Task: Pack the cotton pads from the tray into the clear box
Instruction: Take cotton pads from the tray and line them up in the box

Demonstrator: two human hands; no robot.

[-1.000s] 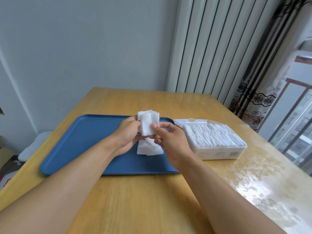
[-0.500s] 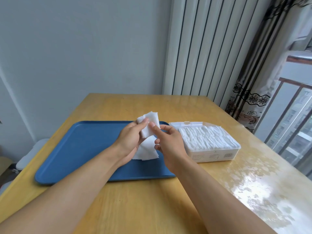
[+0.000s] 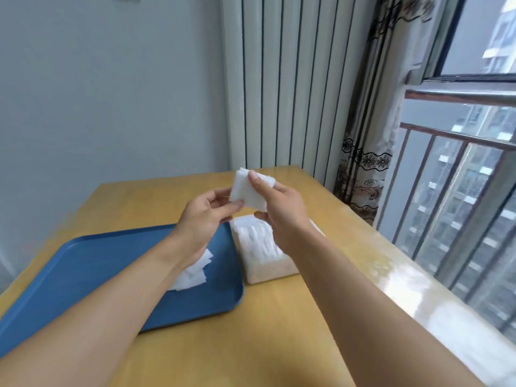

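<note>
Both hands hold a small stack of white cotton pads [image 3: 247,191] in the air above the far end of the clear box [image 3: 268,270]. My right hand [image 3: 282,216] pinches the stack from the right, thumb on its front face. My left hand [image 3: 203,219] pinches its lower left corner. The clear box stands on the table just right of the blue tray [image 3: 92,263] and is filled with rows of white pads; my right wrist hides its right side. A loose pile of cotton pads [image 3: 195,270] lies in the tray, partly hidden under my left forearm.
The wooden table [image 3: 251,344] meets a grey wall at the back and a striped curtain [image 3: 293,88] at the back right. A window with a metal railing [image 3: 460,208] runs along the right side. The table's right part shines with glare.
Both hands have lifted the stack of pads up and to the right, from above the tray to above the clear box. The camera has swung right and closer.
</note>
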